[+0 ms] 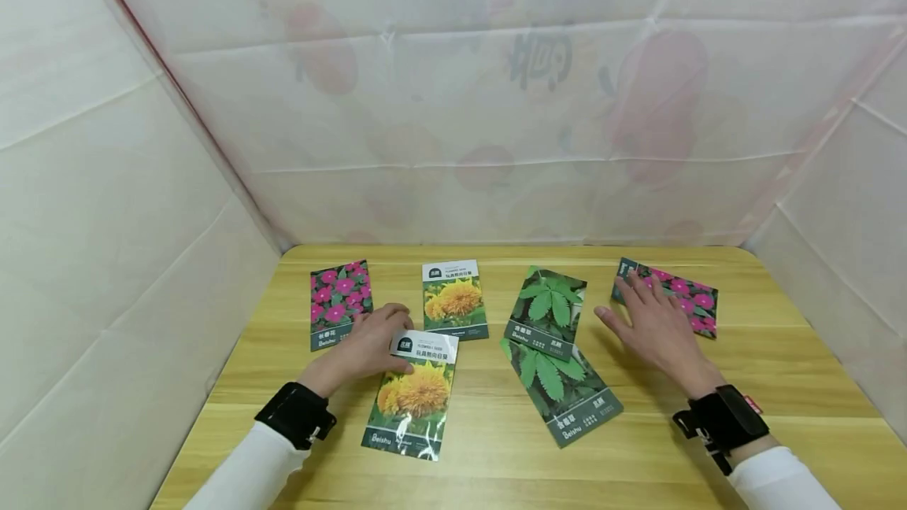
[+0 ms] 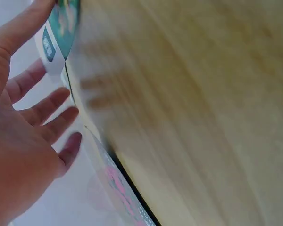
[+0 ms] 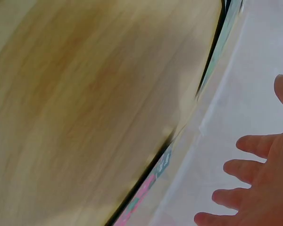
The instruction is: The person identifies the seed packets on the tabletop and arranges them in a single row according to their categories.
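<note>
Seeing first the left pink-flower packet [image 1: 338,291] at the far left of the counter [image 1: 496,478], partly hidden behind the left hand [image 1: 360,349]. Spreading the left hand loosely there, gripping nothing plainly, but reaching the thumb over the front sunflower packet [image 1: 416,400], near its upper left corner. Judging the step in hand as setting this packet in place, just below the matching back sunflower packet [image 1: 453,299] and overlapping its lower edge in the head view. Probably calling next for lifting the thumb straight off, without dragging the packet askew.

Moving rightward, finding the upper leafy packet [image 1: 547,305] lying across the top of the lower leafy packet [image 1: 567,400], both slanting, at different angles. Stretching out the right hand [image 1: 657,333] with fingers spread and holding nothing, over the right pink-flower packet [image 1: 700,304], turned sideways at the counter's right. Not telling touching from hovering there. Likely calling, if handling this flat packet, for pressing and sliding with the fingertips, or for pinching one edge.
</note>
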Demonstrator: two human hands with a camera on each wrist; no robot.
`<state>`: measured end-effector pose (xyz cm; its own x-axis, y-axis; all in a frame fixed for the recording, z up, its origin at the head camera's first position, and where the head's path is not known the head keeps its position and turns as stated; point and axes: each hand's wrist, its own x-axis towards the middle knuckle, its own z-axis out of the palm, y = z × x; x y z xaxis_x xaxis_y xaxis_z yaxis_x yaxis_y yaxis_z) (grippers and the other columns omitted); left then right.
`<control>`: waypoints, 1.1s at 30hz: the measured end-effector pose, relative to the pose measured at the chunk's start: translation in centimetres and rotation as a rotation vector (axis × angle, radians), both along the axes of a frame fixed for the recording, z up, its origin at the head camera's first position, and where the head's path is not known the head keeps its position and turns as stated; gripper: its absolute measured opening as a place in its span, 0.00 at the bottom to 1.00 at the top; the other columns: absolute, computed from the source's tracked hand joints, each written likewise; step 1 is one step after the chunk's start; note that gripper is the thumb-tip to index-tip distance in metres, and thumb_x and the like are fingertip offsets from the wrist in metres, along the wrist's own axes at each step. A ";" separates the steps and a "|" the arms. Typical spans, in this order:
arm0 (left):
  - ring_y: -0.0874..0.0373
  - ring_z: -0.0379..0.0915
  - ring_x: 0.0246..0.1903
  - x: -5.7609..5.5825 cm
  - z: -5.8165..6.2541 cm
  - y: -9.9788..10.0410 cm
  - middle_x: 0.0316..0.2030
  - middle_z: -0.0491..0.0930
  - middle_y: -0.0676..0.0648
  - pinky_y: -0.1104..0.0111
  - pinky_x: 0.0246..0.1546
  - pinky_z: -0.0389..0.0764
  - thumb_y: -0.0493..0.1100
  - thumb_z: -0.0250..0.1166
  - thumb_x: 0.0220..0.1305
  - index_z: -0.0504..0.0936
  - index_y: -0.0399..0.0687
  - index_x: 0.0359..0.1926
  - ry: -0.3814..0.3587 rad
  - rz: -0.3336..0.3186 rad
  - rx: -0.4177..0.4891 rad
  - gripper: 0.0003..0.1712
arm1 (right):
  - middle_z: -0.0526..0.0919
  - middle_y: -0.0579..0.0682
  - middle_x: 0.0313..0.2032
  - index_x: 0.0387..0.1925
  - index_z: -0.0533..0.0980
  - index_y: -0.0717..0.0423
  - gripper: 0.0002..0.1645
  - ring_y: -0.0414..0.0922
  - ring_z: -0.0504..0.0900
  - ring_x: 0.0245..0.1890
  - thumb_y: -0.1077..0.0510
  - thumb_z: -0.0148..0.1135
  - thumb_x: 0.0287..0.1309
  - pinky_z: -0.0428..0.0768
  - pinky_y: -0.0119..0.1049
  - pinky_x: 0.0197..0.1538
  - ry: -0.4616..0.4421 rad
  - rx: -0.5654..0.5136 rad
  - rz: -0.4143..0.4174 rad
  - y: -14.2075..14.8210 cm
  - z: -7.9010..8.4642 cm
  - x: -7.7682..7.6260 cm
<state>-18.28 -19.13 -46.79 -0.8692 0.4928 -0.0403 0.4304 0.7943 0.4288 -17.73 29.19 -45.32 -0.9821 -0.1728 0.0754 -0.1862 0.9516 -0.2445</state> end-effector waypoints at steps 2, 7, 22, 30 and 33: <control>0.51 0.77 0.48 0.0 0.3 -0.1 0.53 0.80 0.45 0.54 0.49 0.74 0.51 0.83 0.52 0.79 0.48 0.51 -0.042 0.007 0.059 0.30 | 0.51 0.72 0.77 0.79 0.56 0.66 0.54 0.76 0.44 0.76 0.27 0.44 0.75 0.45 0.79 0.69 0.000 -0.003 0.002 -0.3 0.2 0.0; 0.59 0.76 0.31 0.0 0.9 -0.5 0.38 0.80 0.51 0.68 0.30 0.75 0.40 0.76 0.64 0.74 0.46 0.52 -0.214 0.006 0.281 0.22 | 0.51 0.71 0.78 0.79 0.55 0.65 0.53 0.74 0.43 0.77 0.28 0.45 0.75 0.44 0.76 0.72 0.010 -0.035 0.032 -1.6 0.7 0.2; 0.52 0.81 0.37 -0.8 2.8 -0.4 0.55 0.77 0.36 0.66 0.37 0.80 0.36 0.68 0.71 0.73 0.38 0.57 -0.391 0.026 0.621 0.18 | 0.78 0.65 0.64 0.69 0.72 0.64 0.38 0.64 0.74 0.65 0.39 0.58 0.75 0.70 0.61 0.68 0.224 -0.142 0.222 -9.7 1.0 1.9; 0.54 0.76 0.33 -0.9 3.3 1.1 0.59 0.74 0.36 0.69 0.31 0.74 0.35 0.67 0.71 0.73 0.39 0.59 -0.384 0.044 0.669 0.19 | 0.82 0.52 0.60 0.67 0.76 0.54 0.33 0.50 0.80 0.61 0.36 0.49 0.78 0.78 0.47 0.63 0.018 -0.499 0.234 -13.8 0.7 3.4; 0.53 0.81 0.39 -1.0 3.4 1.5 0.56 0.75 0.37 0.68 0.34 0.78 0.33 0.66 0.71 0.72 0.37 0.59 -0.401 0.052 0.697 0.19 | 0.83 0.44 0.55 0.64 0.78 0.51 0.29 0.42 0.83 0.54 0.37 0.49 0.78 0.80 0.39 0.58 -0.052 -0.626 0.234 -14.7 0.4 3.6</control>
<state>-19.26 -17.66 -43.42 -0.8763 0.4789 -0.0523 0.1086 0.3020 0.9471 -14.13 14.45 -44.90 -0.9290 -0.3211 0.1839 -0.3434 0.5631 -0.7516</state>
